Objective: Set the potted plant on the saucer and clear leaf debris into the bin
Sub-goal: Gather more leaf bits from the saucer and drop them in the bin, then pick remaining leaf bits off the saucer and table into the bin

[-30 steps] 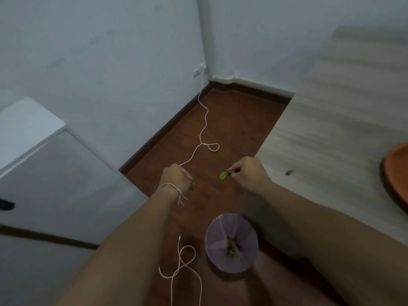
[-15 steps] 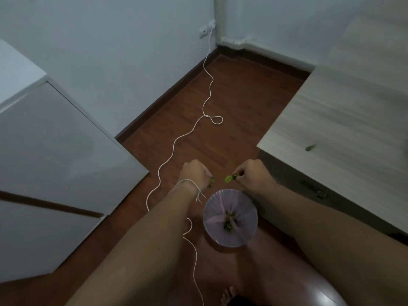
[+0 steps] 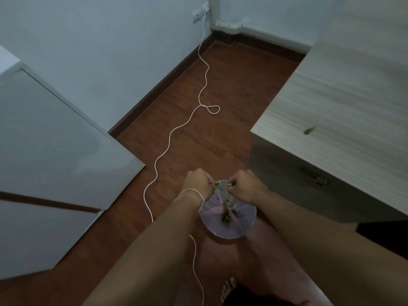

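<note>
The near rim of the small round bin with the pale purple liner (image 3: pixel 229 226) was covered by the left hand (image 3: pixel 197 183) and right hand (image 3: pixel 245 186). Their fingertips, curled under, hid most of the green scraps pinched above that bin. Right of the bin, the pale wood-grain table (image 3: pixel 344 111) ran off the picture's edge, and the lone green leaf (image 3: pixel 309 130) on it was smeared by blur.

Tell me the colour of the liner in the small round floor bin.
Pale lilac-purple; the small round bin's liner shows best in the head view, below both hands.
</note>
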